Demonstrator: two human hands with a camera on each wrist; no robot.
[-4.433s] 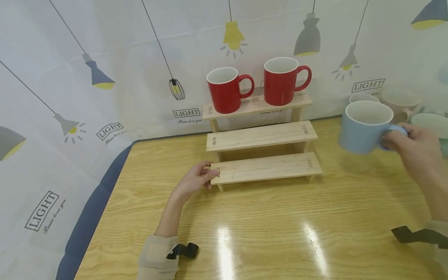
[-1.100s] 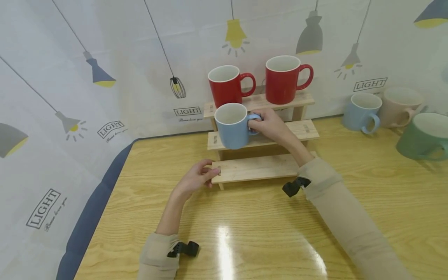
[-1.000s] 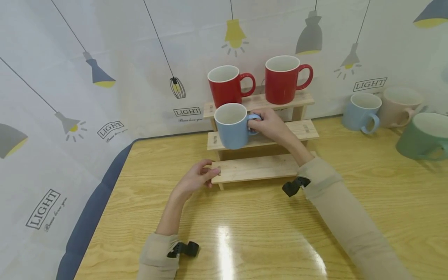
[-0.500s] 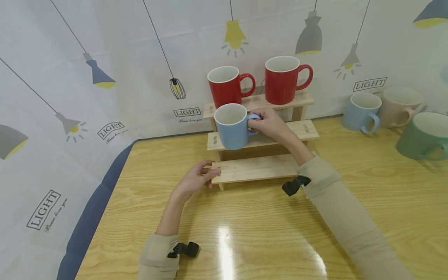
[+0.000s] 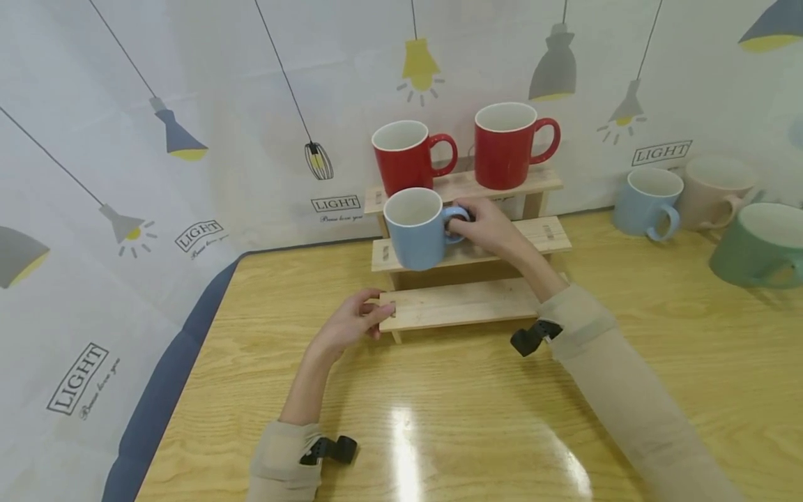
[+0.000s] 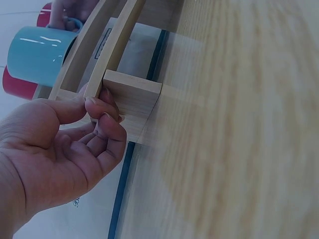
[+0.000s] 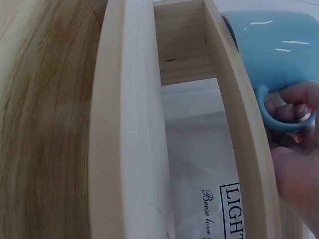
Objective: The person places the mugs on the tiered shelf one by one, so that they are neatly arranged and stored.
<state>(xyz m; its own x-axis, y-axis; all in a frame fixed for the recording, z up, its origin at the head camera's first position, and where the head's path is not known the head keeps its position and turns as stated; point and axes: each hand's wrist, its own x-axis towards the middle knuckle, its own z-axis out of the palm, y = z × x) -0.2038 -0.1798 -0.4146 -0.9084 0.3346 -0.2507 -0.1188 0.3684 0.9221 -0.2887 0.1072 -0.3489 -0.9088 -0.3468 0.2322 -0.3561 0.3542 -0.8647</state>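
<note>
A light blue mug (image 5: 417,233) stands upright at the left end of the middle step of a three-step wooden shelf (image 5: 464,303). My right hand (image 5: 492,226) is at the mug's handle; in the right wrist view its fingers (image 7: 285,112) curl about the handle loop, and part of the hand is cut off by the frame. My left hand (image 5: 351,321) pinches the left end of the lowest step between thumb and fingers, which the left wrist view shows close up. Two red mugs, one on the left (image 5: 404,159) and one on the right (image 5: 505,148), stand on the top step.
On the table's (image 5: 389,397) right side stand another light blue mug (image 5: 646,202), a pale pink mug (image 5: 712,195) and a green mug (image 5: 759,247). A lamp-printed cloth (image 5: 251,125) hangs behind the shelf and along the left edge.
My right hand has brought the light blue mug from the right onto the middle step. In the last half second its thumb has slid slightly right along the handle. My left hand stays put.
</note>
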